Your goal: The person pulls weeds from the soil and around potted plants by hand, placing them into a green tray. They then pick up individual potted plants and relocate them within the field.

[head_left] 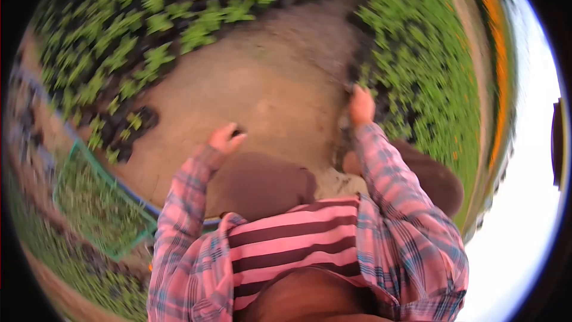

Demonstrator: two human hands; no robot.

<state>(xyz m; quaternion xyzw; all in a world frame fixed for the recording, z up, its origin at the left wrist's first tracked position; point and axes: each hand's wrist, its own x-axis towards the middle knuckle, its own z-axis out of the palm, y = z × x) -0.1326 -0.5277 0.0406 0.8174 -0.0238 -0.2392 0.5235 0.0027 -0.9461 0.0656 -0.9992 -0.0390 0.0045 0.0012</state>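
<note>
My left hand (pixel 225 138) hovers over the bare soil in front of my knee, its fingers curled. A small dark spot shows between thumb and fingers, too blurred to name. My right hand (pixel 361 106) is closed at the edge of the bed of low green plants (pixel 417 77), beside a few leaves. What its fingers grip, if anything, is smeared by motion and hidden. Dark cover or soil shows under the plants there. Between the hands lies a patch of brown soil (pixel 256 83).
More leafy plants (pixel 158 56) grow in dark rows at the upper left. A green-edged mesh crate or frame (pixel 98 203) lies at the left, with a blue strip or hose (pixel 42 86) by it. A band of orange flowers (pixel 493 18) runs along the far right. My knee (pixel 259 182) is bent below.
</note>
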